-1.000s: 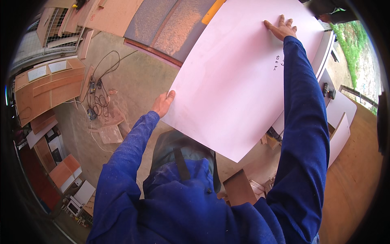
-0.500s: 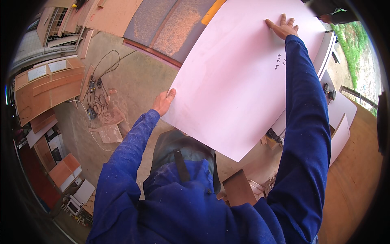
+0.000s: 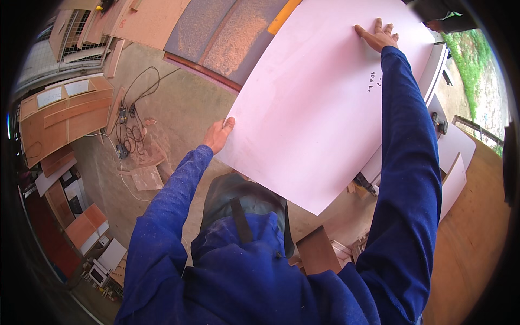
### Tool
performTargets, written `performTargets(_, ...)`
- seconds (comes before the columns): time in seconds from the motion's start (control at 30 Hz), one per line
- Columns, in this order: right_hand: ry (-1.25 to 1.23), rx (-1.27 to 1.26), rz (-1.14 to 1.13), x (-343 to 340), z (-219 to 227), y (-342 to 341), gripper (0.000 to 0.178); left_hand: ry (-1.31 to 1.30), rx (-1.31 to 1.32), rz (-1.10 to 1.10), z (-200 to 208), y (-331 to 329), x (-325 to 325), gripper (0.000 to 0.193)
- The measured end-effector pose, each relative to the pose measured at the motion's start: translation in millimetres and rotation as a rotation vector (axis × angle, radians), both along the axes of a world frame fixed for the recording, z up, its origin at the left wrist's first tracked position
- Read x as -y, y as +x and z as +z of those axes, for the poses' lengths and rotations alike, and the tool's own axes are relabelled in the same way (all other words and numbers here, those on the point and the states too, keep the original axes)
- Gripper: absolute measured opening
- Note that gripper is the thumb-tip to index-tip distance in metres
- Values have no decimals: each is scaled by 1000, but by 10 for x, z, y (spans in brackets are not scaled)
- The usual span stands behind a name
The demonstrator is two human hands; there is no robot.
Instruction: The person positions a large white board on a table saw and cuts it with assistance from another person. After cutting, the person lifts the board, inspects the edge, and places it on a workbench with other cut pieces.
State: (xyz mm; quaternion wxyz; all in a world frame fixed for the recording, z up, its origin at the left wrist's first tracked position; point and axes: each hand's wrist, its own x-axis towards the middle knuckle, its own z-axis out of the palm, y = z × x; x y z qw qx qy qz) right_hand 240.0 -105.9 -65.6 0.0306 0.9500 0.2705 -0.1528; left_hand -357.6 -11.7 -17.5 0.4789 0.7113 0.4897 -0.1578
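A large white sheet (image 3: 303, 119) with a little dark handwriting lies in front of me, its near corner sticking out past the work surface toward my legs. At its left edge my left hand (image 3: 219, 135) grips it, thumb on top and the other fingers curled underneath. My right hand (image 3: 379, 37) rests on the sheet's far right part, palm down with fingers spread. Under the sheet's far left side shows a grey metal table (image 3: 216, 38) strewn with sawdust.
Corded power tools (image 3: 123, 149) and board scraps (image 3: 146, 177) lie on the concrete floor to the left. Wooden cabinets (image 3: 67, 116) stand beyond them. A yellow bar (image 3: 284, 16) sits on the metal table. Brown board (image 3: 471, 238) spreads at the right.
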Motion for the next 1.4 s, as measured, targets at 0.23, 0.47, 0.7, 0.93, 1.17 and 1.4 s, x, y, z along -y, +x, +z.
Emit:
performTargets(0.23, 6, 8, 10, -12, -28, 56, 119, -2, -15, -1, -7, 38, -24, 80)
performTargets(0.47, 15, 13, 21, -20, -64, 125, 121, 8, 16, 8, 47, 108, -18, 80)
performTargets(0.7, 18, -5, 10, -57, -35, 164, 123, 9, 14, 8, 57, 147, -36, 79)
performTargets(0.93, 21, 1, 15, -74, -20, 152, 121, -39, 56, 36, -34, 135, -61, 79)
performTargets(1.17, 34, -10, 1, -99, 36, 138, 119, -13, 14, 11, -30, 159, -88, 78)
performTargets(1.4, 14, -17, -4, -136, 83, 136, 118, -27, 19, 9, -60, 182, -123, 79)
